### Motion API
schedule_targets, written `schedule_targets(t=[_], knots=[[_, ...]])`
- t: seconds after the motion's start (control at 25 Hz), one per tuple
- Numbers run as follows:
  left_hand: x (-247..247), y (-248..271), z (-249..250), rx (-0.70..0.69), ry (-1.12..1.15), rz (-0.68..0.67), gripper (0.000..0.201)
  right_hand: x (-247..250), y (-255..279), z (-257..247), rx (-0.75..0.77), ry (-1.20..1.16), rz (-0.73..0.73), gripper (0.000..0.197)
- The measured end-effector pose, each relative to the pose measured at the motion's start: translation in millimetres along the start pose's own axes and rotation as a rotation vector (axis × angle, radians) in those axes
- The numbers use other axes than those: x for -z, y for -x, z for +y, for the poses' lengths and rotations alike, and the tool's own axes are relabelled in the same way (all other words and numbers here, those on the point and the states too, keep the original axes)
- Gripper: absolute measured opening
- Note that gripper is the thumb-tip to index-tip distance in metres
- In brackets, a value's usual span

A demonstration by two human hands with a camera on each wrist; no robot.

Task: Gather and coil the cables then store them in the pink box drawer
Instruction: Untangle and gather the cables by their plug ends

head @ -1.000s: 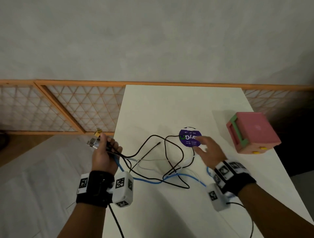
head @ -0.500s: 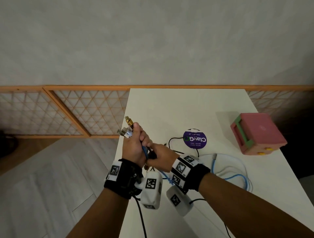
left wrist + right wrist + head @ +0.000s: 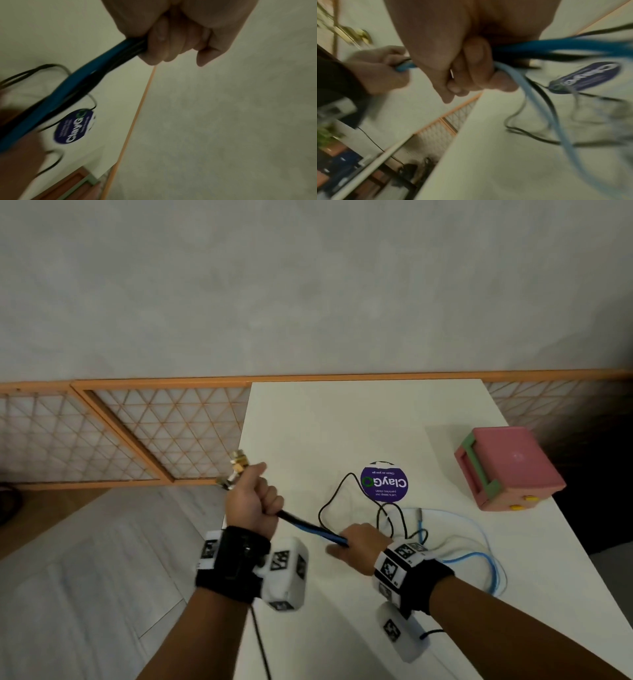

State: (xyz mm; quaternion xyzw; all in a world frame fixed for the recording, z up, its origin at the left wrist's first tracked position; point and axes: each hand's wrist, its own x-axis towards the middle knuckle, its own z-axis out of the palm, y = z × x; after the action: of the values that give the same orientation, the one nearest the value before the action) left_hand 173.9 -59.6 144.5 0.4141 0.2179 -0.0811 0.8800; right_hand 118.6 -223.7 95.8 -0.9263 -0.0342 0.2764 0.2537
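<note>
nearest the person, the right hand (image 3: 356,546) sits over the table (image 3: 342,419) toward its near edge, fingers curled round the bundle of cables (image 3: 308,527), a blue one and black ones run together. the bundle stretches taut up and leftward to the left hand (image 3: 251,499), which hangs just off the table's left edge, fist clamped on the cable ends, with metal plugs (image 3: 236,469) sticking out above the knuckles. in the right wrist view a pale cable also passes through the right fist. beyond the right hand the rest of the cables lies loose on the table: black loops (image 3: 337,501) toward the middle, and a pale blue loop (image 3: 479,549) sweeping out to the right edge, one small plug end (image 3: 420,513) lying free. a round purple sticker (image 3: 384,482) is on the table under the black loops. farthest, near the right edge, stands the pink box (image 3: 507,465), its drawer seemingly shut. nothing is coiled or stored yet. the likely risk is in the loose slack: the black loops cross each other, so drawing them through the fist could pull them into a knot. the blue loop lies at the right edge and could slip off. a snagged strand might jerk the plugs out of the left fist.
</note>
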Motion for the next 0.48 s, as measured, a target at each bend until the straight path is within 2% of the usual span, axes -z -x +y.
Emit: schedule_targets(t=[0.24,0.48], knots=[[25,-17,31,-0.091,0.059,0.090,0.050,14,14,54,-0.120,0.106,0.081,0.040],[34,-21,56,-0.179,0.127,0.142,0.053,28,18,89,-0.153,-0.011,0.097,0.033]])
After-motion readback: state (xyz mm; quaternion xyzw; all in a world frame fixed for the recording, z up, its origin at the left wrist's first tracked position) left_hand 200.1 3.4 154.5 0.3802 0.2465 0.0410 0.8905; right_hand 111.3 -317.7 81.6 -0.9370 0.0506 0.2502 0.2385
